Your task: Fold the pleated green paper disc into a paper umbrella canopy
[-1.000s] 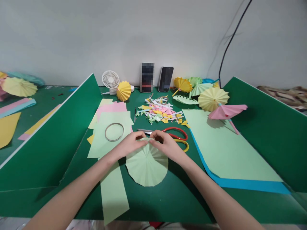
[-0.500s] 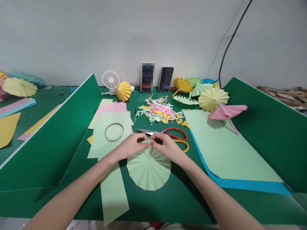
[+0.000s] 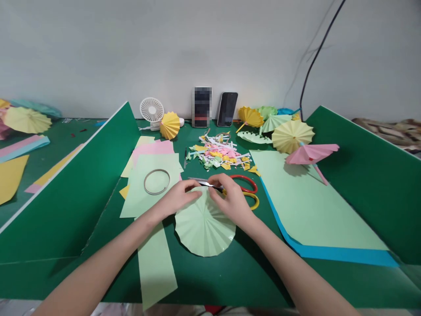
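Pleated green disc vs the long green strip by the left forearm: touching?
Apart: the head view shows bare green tabletop between the pleated disc and the green strip.

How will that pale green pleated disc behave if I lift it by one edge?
The pale green pleated disc looks like thin paper, so it is probably light for its size. Its folds fan out from the middle, likely keeping it stiff along them yet easily bent across. Squeezing hard might flatten the raised pleats.
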`<action>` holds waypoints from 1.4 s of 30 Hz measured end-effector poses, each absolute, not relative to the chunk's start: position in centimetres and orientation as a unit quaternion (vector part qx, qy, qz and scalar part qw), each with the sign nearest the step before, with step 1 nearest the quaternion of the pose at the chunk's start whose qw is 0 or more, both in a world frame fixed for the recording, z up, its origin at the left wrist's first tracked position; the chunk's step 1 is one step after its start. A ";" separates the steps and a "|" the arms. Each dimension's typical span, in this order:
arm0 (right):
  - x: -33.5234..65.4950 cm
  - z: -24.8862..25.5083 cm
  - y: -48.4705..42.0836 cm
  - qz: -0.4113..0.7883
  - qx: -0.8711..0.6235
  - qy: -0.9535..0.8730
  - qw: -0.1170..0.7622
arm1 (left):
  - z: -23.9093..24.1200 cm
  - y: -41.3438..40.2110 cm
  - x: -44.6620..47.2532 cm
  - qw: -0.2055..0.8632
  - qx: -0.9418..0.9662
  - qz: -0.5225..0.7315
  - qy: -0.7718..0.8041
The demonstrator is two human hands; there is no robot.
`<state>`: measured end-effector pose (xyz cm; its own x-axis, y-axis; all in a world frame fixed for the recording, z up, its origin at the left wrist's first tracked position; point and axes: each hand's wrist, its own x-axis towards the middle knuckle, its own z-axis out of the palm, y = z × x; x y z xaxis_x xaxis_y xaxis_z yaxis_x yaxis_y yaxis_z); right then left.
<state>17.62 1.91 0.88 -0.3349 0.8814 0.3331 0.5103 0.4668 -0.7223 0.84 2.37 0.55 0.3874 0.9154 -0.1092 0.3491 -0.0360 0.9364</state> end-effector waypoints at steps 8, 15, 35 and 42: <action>17.6 0.4 1.7 0.177 -0.406 -0.834 0.330 | 0.1 2.5 0.9 0.484 0.678 0.295 0.468; 17.5 0.6 1.8 0.241 -0.429 -0.811 0.317 | 0.5 2.2 1.0 0.476 0.689 0.274 0.473; 17.5 0.8 1.7 0.278 -0.439 -0.794 0.317 | 0.3 2.3 1.0 0.482 0.686 0.263 0.477; 17.4 0.9 1.7 0.282 -0.454 -0.786 0.310 | 0.5 2.3 0.9 0.479 0.688 0.260 0.480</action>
